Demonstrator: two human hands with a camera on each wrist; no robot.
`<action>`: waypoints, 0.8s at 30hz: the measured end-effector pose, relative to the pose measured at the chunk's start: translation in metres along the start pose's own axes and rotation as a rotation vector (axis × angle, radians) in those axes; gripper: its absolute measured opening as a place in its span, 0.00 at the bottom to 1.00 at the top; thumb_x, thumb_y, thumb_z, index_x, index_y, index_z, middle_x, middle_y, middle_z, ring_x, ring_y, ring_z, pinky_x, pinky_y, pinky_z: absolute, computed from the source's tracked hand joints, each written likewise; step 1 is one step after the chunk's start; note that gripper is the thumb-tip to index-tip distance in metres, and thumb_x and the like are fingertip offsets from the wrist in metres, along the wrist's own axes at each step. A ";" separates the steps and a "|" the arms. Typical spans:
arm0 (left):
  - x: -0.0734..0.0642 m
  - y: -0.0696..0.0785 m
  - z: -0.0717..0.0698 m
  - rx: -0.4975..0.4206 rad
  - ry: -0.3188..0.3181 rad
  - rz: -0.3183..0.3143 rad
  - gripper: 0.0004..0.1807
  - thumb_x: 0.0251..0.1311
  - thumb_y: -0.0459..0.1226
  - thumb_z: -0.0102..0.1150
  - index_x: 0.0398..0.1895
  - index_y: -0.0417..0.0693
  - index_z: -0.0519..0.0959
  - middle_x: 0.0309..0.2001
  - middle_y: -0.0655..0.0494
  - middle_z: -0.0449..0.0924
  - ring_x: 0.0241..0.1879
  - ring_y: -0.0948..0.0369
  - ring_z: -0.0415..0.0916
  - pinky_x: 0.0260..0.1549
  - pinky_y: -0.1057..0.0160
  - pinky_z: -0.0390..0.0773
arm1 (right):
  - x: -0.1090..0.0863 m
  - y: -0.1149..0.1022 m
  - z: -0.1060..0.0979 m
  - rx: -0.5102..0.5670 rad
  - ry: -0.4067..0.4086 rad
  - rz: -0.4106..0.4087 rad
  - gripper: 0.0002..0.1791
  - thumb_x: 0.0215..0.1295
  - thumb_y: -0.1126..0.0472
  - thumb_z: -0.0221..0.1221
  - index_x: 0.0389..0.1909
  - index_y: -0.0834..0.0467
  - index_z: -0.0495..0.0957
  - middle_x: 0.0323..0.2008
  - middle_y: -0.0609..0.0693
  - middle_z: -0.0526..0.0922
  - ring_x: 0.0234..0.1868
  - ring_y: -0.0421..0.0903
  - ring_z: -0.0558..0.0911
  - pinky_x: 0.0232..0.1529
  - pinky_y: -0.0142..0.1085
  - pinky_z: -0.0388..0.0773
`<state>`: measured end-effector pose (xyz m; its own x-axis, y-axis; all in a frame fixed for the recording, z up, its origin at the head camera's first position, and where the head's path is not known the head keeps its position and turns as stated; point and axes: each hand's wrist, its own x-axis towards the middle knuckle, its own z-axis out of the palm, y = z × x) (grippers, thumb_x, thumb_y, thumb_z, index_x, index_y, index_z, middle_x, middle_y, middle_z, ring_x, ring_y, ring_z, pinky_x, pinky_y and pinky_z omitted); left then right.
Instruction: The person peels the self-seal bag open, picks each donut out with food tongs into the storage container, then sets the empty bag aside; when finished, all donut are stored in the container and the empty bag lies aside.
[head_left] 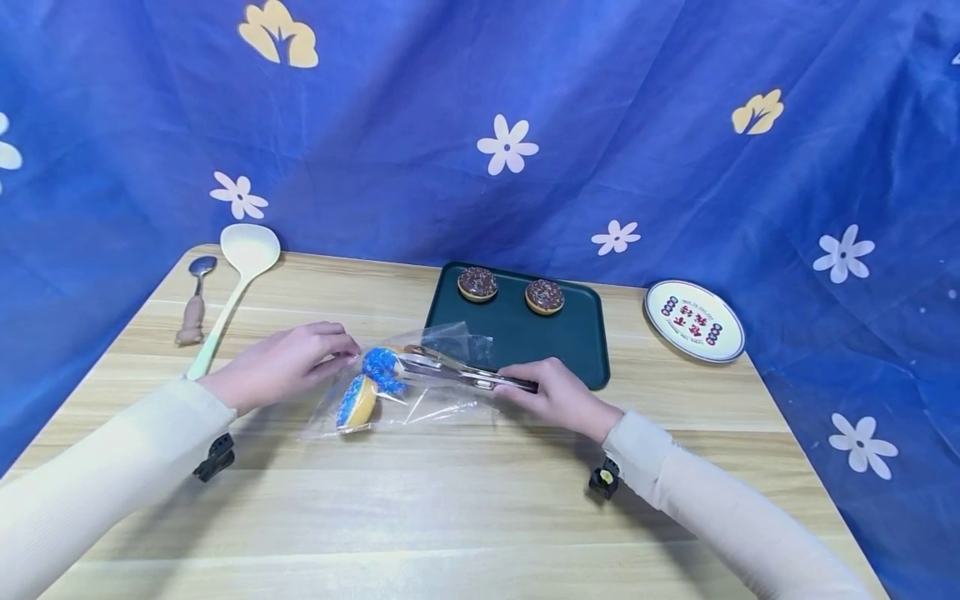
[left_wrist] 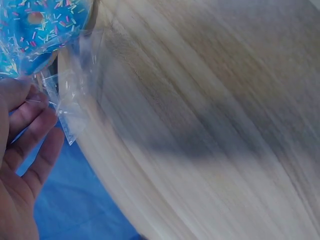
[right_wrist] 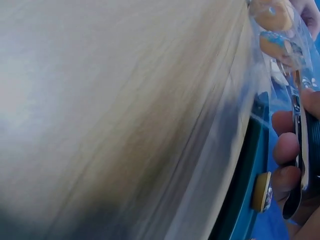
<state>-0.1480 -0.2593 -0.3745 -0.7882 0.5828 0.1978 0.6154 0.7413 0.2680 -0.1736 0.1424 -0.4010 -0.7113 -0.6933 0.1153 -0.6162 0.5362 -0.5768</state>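
A clear plastic bag [head_left: 438, 412] lies over the wooden table with two blue-iced doughnuts inside. One doughnut [head_left: 357, 403] leans on its edge near the closed end; the other doughnut [head_left: 381, 367] is beside it, at the tips of metal tongs [head_left: 471, 378]. My left hand [head_left: 298, 360] pinches the bag at its left side; in the left wrist view a sprinkled blue doughnut [left_wrist: 50, 27] shows through the film. My right hand [head_left: 557, 395] grips the tongs by their dark handles, and their tips reach into the bag. Whether the tips still clamp the doughnut is unclear.
Behind the bag sits a dark green tray [head_left: 495, 337] bearing two chocolate doughnuts [head_left: 477, 284]. At the right is a patterned plate [head_left: 694, 322]. A white ladle [head_left: 250, 248] and a small spoon [head_left: 192, 310] lie at the left. A blue curtain hangs behind the table.
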 end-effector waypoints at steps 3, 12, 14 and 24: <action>-0.001 -0.001 -0.001 0.017 0.007 0.014 0.07 0.66 0.32 0.68 0.44 0.48 0.87 0.42 0.59 0.87 0.40 0.64 0.83 0.41 0.57 0.88 | -0.006 0.005 -0.002 0.069 -0.001 0.026 0.20 0.75 0.52 0.63 0.59 0.60 0.85 0.51 0.54 0.91 0.30 0.35 0.83 0.45 0.33 0.85; -0.007 -0.006 -0.004 0.048 0.043 0.034 0.08 0.64 0.30 0.69 0.43 0.49 0.87 0.39 0.62 0.84 0.39 0.65 0.82 0.41 0.56 0.87 | -0.028 0.020 -0.018 0.237 -0.020 0.129 0.16 0.75 0.55 0.63 0.57 0.57 0.86 0.41 0.53 0.92 0.28 0.35 0.80 0.29 0.29 0.79; -0.009 -0.007 -0.005 0.057 0.040 0.024 0.07 0.65 0.30 0.68 0.44 0.48 0.87 0.39 0.61 0.85 0.40 0.64 0.82 0.41 0.56 0.87 | -0.035 0.024 -0.022 0.288 -0.032 0.155 0.14 0.75 0.57 0.63 0.56 0.58 0.87 0.33 0.52 0.89 0.22 0.34 0.77 0.23 0.30 0.77; -0.016 -0.010 -0.007 0.096 0.080 0.048 0.07 0.64 0.31 0.69 0.43 0.49 0.87 0.39 0.61 0.84 0.39 0.65 0.82 0.40 0.56 0.87 | -0.066 0.049 -0.054 0.482 -0.046 0.269 0.16 0.78 0.61 0.59 0.55 0.68 0.83 0.27 0.55 0.83 0.16 0.35 0.70 0.13 0.31 0.67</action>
<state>-0.1417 -0.2783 -0.3734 -0.7534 0.5929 0.2842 0.6477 0.7437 0.1655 -0.1749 0.2402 -0.3934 -0.8002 -0.5883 -0.1165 -0.1824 0.4239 -0.8871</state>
